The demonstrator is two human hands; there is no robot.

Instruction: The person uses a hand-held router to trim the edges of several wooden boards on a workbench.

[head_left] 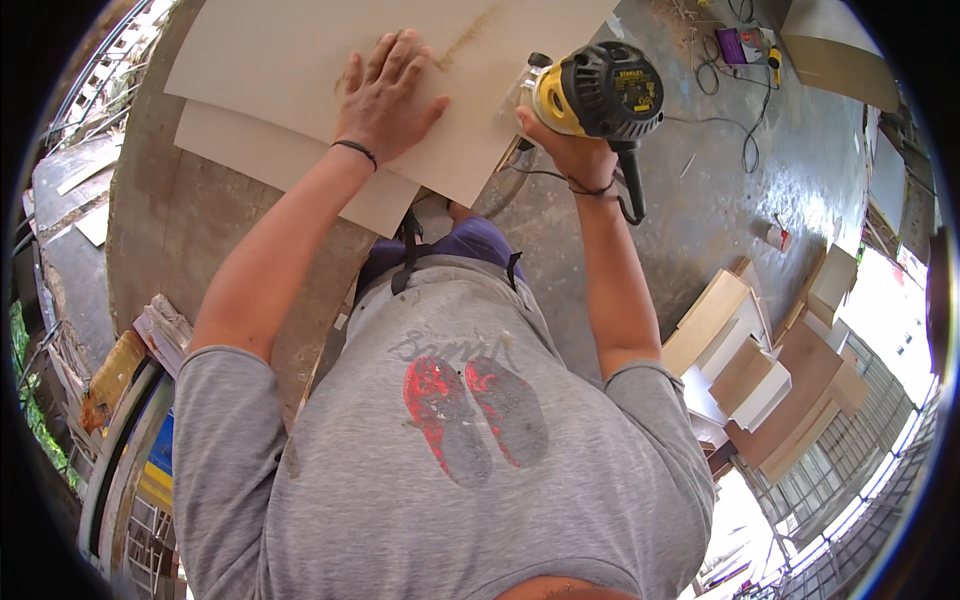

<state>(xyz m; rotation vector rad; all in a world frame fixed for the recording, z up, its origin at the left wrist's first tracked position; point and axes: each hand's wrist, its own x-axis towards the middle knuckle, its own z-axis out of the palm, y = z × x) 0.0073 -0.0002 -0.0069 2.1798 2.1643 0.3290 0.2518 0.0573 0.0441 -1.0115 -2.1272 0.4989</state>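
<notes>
My left hand [390, 105] lies flat on a pale board [270, 60], fingers spread, with a dark band round the wrist. My right hand [568, 152] is wrapped round the lower body of a yellow and black trim router [612, 92]. The router stands at the board's right edge, its clear base by that edge. Its bit is hidden. From its top end a black power cord runs down beside my right wrist. A streak of sawdust [468, 38] crosses the board beyond my left hand. Under this board, a second pale board [240, 150] juts out toward me.
The boards rest on a brown worktop [150, 210]. On the floor at right, a dark cable [748, 150] trails near a purple box [738, 45]. A small can [778, 237] stands farther down. Several wood panels and offcuts [740, 380] are piled at lower right.
</notes>
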